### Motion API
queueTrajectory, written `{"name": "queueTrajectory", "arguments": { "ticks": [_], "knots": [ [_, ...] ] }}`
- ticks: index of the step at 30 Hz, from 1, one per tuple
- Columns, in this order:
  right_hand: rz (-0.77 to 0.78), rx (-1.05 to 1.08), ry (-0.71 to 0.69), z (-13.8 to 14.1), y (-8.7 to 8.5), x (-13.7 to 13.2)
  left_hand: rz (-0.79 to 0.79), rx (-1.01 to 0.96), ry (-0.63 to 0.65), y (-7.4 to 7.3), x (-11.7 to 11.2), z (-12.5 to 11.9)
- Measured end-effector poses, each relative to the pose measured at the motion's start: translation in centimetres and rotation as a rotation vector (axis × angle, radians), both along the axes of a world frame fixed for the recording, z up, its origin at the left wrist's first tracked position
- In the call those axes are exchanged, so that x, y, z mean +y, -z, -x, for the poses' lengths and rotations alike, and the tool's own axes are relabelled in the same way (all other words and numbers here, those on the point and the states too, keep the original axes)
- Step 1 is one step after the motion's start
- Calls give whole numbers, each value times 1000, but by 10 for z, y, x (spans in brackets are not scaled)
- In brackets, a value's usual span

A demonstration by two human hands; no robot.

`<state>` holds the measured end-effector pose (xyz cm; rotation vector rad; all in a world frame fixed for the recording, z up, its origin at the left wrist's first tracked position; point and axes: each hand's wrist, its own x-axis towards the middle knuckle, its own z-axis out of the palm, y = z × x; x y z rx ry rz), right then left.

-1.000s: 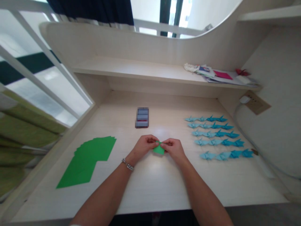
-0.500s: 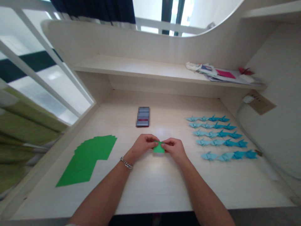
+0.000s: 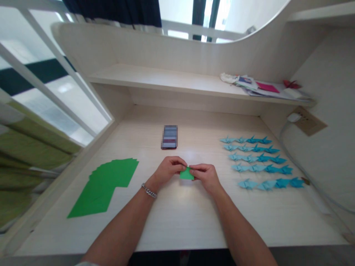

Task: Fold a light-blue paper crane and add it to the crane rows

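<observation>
A small folded piece of green paper [image 3: 186,174] is held between my two hands, low over the middle of the desk. My left hand [image 3: 169,169] pinches its upper left edge with thumb and fingers. At the upper right edge, my right hand [image 3: 204,174] grips it the same way. The fingertips hide the paper's top corners. A fanned stack of green paper sheets [image 3: 107,184] lies to the left of my left arm. Several rows of blue folded paper cranes [image 3: 267,184] stand to the right of my right hand.
A phone [image 3: 169,137], its screen blurred, lies behind my hands on the pale desk [image 3: 177,221]. Above the desk's back, a shelf [image 3: 166,79] carries papers and a pink sheet [image 3: 267,87]. A cable [image 3: 294,160] runs from the wall socket [image 3: 309,121] down the right side.
My fingers have shifted slightly on the green paper; the right thumb now lies flatter along its upper right edge. The whole view has moved a little.
</observation>
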<state>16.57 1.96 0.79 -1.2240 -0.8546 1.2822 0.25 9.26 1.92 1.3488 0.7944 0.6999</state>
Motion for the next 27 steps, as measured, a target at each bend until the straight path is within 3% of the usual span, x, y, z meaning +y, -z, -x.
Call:
{"name": "queueTrajectory", "arguments": {
  "ticks": [8, 27],
  "knots": [
    [0, -71, -27, -3, -1, 0, -86, 42, 44, 4, 1, 0],
    [-46, -69, -61, -2, -1, -2, 21, -23, 63, 7, 3, 5]
  ]
}}
